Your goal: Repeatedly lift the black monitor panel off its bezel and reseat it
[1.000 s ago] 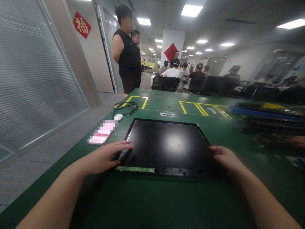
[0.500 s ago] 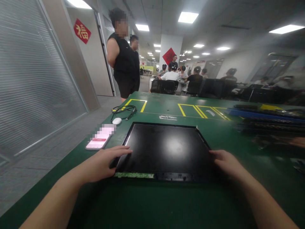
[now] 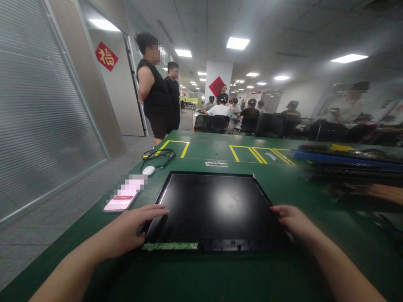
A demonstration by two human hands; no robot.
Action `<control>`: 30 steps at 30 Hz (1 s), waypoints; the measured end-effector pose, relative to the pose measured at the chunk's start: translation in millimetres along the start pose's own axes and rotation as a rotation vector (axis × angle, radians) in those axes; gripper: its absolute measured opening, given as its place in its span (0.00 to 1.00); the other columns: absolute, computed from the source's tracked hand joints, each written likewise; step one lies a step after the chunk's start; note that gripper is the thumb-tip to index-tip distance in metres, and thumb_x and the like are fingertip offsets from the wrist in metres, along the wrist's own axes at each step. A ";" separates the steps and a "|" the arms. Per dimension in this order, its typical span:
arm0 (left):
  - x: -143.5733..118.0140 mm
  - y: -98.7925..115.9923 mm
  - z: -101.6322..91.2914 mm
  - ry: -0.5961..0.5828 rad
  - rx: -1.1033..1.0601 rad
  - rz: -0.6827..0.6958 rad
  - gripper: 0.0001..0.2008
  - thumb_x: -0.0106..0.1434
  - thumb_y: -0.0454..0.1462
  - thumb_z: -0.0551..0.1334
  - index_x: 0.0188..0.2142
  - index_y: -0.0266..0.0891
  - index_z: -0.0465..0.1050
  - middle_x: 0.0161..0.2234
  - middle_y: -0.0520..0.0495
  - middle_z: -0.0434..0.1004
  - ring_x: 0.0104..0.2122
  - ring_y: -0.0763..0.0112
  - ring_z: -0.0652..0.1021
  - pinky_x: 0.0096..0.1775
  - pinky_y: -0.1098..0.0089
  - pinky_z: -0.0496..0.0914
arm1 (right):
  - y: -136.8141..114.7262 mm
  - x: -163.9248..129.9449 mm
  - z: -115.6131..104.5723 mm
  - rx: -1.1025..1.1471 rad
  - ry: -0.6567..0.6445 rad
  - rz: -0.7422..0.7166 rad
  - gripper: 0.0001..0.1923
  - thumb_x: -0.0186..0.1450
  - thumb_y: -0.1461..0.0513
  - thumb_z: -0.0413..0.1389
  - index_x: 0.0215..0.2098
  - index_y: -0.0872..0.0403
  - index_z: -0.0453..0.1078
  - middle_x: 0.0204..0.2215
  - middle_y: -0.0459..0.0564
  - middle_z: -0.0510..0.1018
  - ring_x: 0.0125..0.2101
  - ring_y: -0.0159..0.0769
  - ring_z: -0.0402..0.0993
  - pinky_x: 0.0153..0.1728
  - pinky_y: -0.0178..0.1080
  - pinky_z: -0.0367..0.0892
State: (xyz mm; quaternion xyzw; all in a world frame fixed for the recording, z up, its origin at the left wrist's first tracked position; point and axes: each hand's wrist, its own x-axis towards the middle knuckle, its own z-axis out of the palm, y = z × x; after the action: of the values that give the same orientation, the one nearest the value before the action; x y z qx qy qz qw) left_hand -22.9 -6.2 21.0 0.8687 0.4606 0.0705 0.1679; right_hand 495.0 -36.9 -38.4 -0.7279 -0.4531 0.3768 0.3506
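Note:
A black LCD display panel (image 3: 201, 205) lies before me on the green table (image 3: 201, 277), with a strip of green circuit board (image 3: 170, 246) along its near left edge. My left hand (image 3: 135, 226) grips the panel's left side, fingers over the rim and thumb low by the near corner. At the opposite side, my right hand (image 3: 291, 220) is closed on the right edge, its fingertips partly hidden by the panel and shadow.
Left of the panel are a phone (image 3: 121, 199), a white mouse (image 3: 148, 170) and a coiled black cable (image 3: 159, 157). Blurred dark parts (image 3: 343, 159) are stacked at right, near another person's hand (image 3: 387, 193). Two people stand beyond the table's far left corner.
My view has tilted up slightly, so the panel and table appear lower. Both hands keep their places on the panel. The other person's hand at right shows further into view.

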 end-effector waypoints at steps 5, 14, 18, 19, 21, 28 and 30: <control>2.2 0.0 1.0 0.054 -0.008 0.004 0.34 0.53 0.31 0.59 0.61 0.48 0.71 0.63 0.48 0.70 0.60 0.53 0.71 0.59 0.57 0.67 | 10.0 7.5 2.3 0.022 0.021 0.000 0.31 0.44 0.73 0.49 0.45 0.59 0.75 0.34 0.53 0.81 0.34 0.38 0.80 0.33 0.34 0.70; 13.5 -23.3 15.7 0.216 -0.008 -0.224 0.29 0.62 0.47 0.59 0.59 0.35 0.72 0.63 0.33 0.69 0.60 0.43 0.70 0.60 0.48 0.62 | 17.1 17.2 5.1 -0.239 0.144 -0.070 0.22 0.52 0.69 0.50 0.43 0.56 0.77 0.34 0.52 0.82 0.32 0.36 0.78 0.32 0.34 0.67; 18.5 -25.7 20.0 0.184 0.017 -0.292 0.25 0.62 0.45 0.57 0.52 0.31 0.78 0.61 0.28 0.70 0.59 0.39 0.71 0.60 0.46 0.62 | 19.6 18.5 5.1 -0.319 0.197 -0.120 0.20 0.54 0.69 0.51 0.41 0.54 0.79 0.36 0.52 0.82 0.35 0.37 0.78 0.35 0.34 0.68; 19.9 -25.4 20.7 0.194 0.012 -0.292 0.24 0.62 0.45 0.58 0.50 0.32 0.80 0.60 0.28 0.71 0.59 0.39 0.71 0.60 0.47 0.62 | 19.4 18.2 5.2 -0.322 0.198 -0.125 0.20 0.54 0.69 0.51 0.41 0.54 0.79 0.36 0.51 0.82 0.35 0.37 0.78 0.36 0.34 0.68; 22.6 -24.8 21.8 0.240 -0.013 -0.289 0.22 0.59 0.44 0.60 0.47 0.35 0.82 0.59 0.30 0.73 0.58 0.39 0.72 0.59 0.48 0.64 | 18.4 17.5 5.8 -0.330 0.201 -0.138 0.20 0.53 0.69 0.52 0.40 0.53 0.79 0.35 0.51 0.82 0.36 0.38 0.78 0.36 0.34 0.68; 29.2 -20.6 20.9 0.348 -0.221 -0.291 0.20 0.50 0.42 0.62 0.39 0.38 0.85 0.57 0.35 0.76 0.56 0.41 0.75 0.60 0.53 0.64 | 23.1 22.7 9.9 -0.343 0.209 -0.140 0.20 0.54 0.69 0.50 0.40 0.54 0.78 0.38 0.51 0.82 0.38 0.36 0.79 0.38 0.33 0.69; 30.6 -17.0 18.0 0.410 -0.342 -0.336 0.17 0.48 0.42 0.64 0.36 0.41 0.85 0.54 0.38 0.79 0.55 0.41 0.75 0.60 0.53 0.64 | 25.6 24.8 10.8 -0.324 0.204 -0.143 0.20 0.55 0.69 0.49 0.41 0.54 0.77 0.40 0.52 0.82 0.39 0.36 0.79 0.39 0.33 0.69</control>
State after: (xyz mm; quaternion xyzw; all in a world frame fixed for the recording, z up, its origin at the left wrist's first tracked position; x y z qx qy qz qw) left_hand -13.8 23.7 -2.8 0.7073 0.6033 0.2920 0.2246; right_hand 503.3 -21.0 -70.9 -0.7750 -0.5204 0.1976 0.2990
